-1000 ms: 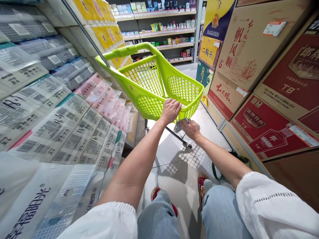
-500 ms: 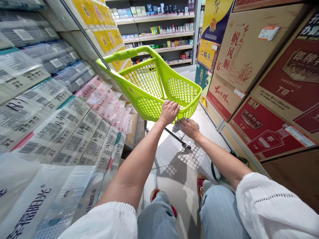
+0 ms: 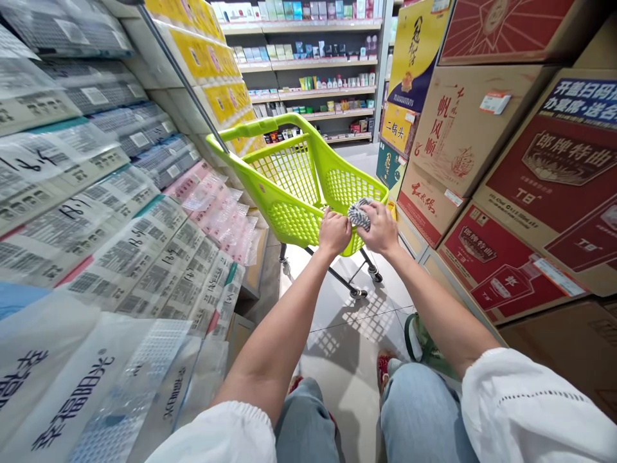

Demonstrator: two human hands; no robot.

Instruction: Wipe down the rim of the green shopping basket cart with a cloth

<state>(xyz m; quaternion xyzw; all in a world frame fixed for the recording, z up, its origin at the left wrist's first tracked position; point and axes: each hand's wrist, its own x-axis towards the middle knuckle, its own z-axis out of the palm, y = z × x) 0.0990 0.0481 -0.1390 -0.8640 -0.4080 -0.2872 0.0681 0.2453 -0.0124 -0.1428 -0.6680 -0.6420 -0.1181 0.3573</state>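
A lime-green shopping cart (image 3: 299,218) with a latticed plastic basket stands in front of me on dark wheeled legs. My left hand (image 3: 335,231) is closed round the basket's near rim. Just to its right, my right hand (image 3: 383,226) grips a bunched grey-and-white striped cloth (image 3: 359,214) against the near corner of the basket. The two hands are close together. Part of the cloth is hidden behind my right fingers.
Stacked packs in clear plastic (image 3: 159,257) rise on my left. Liquor cartons (image 3: 482,251) line the right side, with a green bag (image 3: 427,344) on the floor beside them. Store shelves (image 3: 303,64) with small goods stand at the back.
My right hand has lifted the cloth from below the basket's near edge to the height of its rim. My left hand stays on the rim. The view has tilted up slightly.
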